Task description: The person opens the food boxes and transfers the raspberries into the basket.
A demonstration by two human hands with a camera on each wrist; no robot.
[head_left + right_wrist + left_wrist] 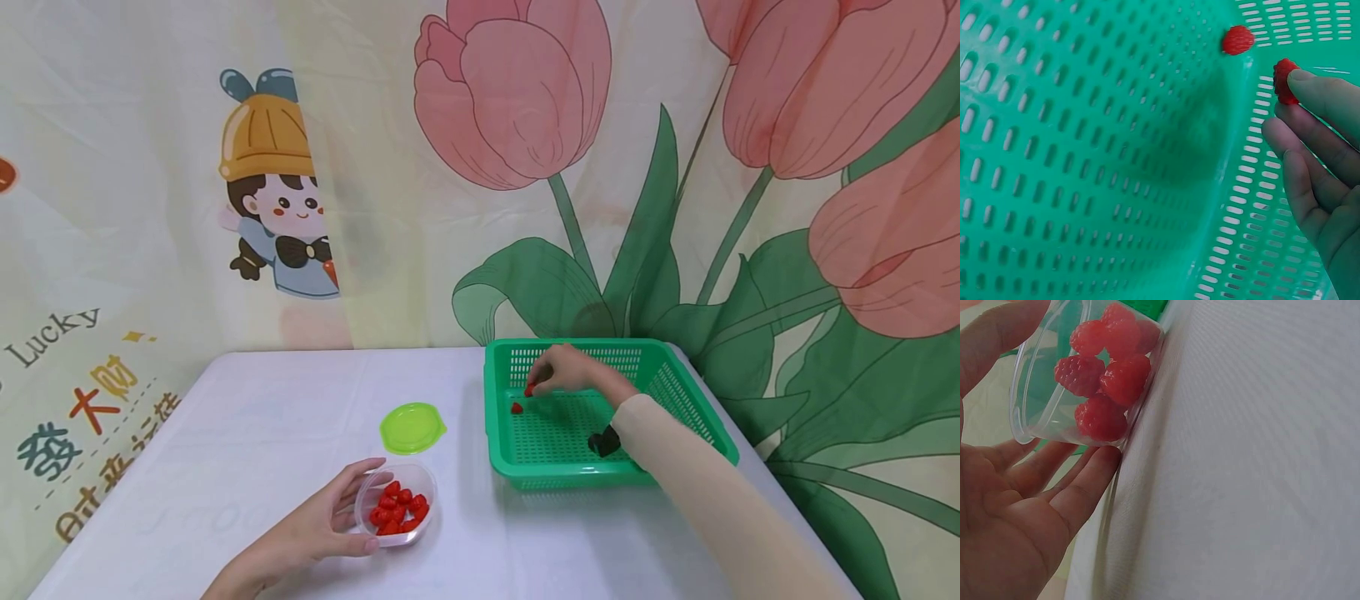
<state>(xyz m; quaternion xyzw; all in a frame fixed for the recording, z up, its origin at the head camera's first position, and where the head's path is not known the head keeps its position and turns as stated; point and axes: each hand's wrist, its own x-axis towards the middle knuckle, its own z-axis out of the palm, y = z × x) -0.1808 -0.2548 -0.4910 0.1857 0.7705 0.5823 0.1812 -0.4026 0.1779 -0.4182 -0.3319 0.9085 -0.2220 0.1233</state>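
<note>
White-covered tabletop (pixel 225 467): everything is carried on it. Green slotted basket (pixel 555 471) is set on the right; walls look tall, so good clearance over the rim should be allowed whenever a hand is raised out.

Hands: both engaged. Right hand (pixel 566 369) is reached into the basket at its left end, thumb and fingertip pinched on one berry, the other fingers loosely bent. Left hand (pixel 330 517) is wrapped round the near-left side of the clear tub (pixel 402 540), thumb toward the front, fingers behind. A light hold is probably enough; thin plastic would likely flex if squeezed. Tub is best kept flat and steady, mouth unobstructed by the thumb.

Tub is stood uncovered on the tabletop, left of the basket, with a heap of red berries (pixel 397 508) inside; room seems left below the rim. Exact count can't be read. Green lid (pixel 412 428) is laid just behind the tub, apart from it.

Smallest: single berries. Held berry (pixel 1284 81) is gripped near its edge; light pressure advised, as it could slip. Loose berry (pixel 517 408) is left on the basket floor, near the held one.
</note>
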